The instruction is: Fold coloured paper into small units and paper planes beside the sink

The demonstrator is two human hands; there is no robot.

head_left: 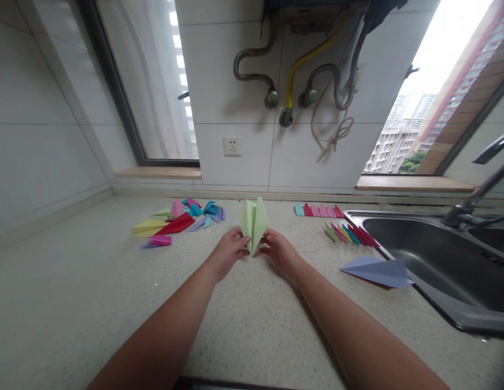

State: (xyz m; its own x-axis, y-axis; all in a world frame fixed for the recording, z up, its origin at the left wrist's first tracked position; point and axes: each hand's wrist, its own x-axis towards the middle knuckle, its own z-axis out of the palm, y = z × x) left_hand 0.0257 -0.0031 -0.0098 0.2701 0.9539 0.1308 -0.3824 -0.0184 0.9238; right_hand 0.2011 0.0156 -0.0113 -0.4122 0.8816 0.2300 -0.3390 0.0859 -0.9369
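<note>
bare forearms [166, 325] lead to the left hand [227, 252] and right hand [282, 253], fingers pinching the green plane [248, 216] from both sides near its point, probably to keep its folds together; it's over the counter [239, 330], between paper pile [181, 221] and sink [410, 265].

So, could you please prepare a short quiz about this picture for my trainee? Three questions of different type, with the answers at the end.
1. Which colour is the paper plane between the left hand and the right hand?
A) red
B) pale green
C) dark blue

2. True or false: the sink is on the person's left side.

3. Fill in: the large folded sheet lying on top at the edge of the sink is pale ____.

Key: 1. B; 2. False, it is on the right; 3. purple.
</note>
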